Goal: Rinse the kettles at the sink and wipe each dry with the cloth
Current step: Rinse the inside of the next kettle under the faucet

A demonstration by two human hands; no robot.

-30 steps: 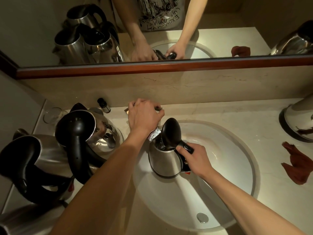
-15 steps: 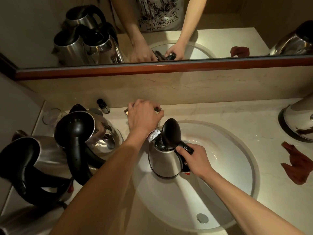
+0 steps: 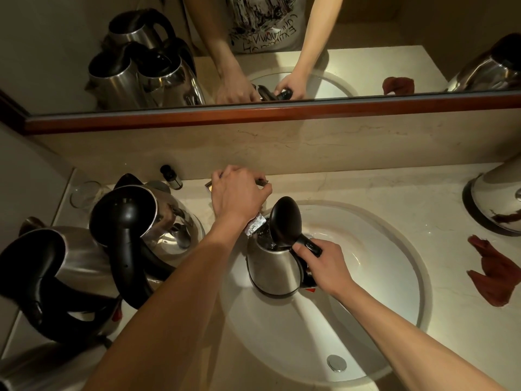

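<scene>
- A small steel kettle (image 3: pixel 275 269) is held upright over the white sink (image 3: pixel 394 277), its black lid (image 3: pixel 284 221) hinged open and standing up.
- The right hand (image 3: pixel 328 265) is wrapped round the kettle's black handle (image 3: pixel 308 246), fingers curled tight, thumb near the lid hinge.
- The left hand (image 3: pixel 238 193) is closed over the tap (image 3: pixel 255 225) at the back edge of the sink; only the tap's shiny spout shows below the wrist, just above the kettle's mouth.
- Inside the kettle's open mouth a dark, glinting surface is seen, probably water; the level cannot be told, and no clear stream is visible.
- The kettle is judged stiff and smooth; wet steel is likely to be slippery, so the moulded handle is the safest place to hold. Weight is expected to grow as water fills it.
- The raised lid is judged the weak point and should not be used as a grip.
- Three larger steel kettles (image 3: pixel 158 218) with black handles are crowded on the counter (image 3: pixel 366 187) to the left of the sink, touching one another; whether anything is in them cannot be seen.
- Another kettle (image 3: pixel 496 204) stands at the right edge, well apart from the sink.
- A crumpled dark red cloth (image 3: pixel 493 270) lies on the counter to the right of the sink, near that kettle.
- A clear glass (image 3: pixel 84 191) and a small dark bottle (image 3: pixel 171 176) stand by the back wall.
</scene>
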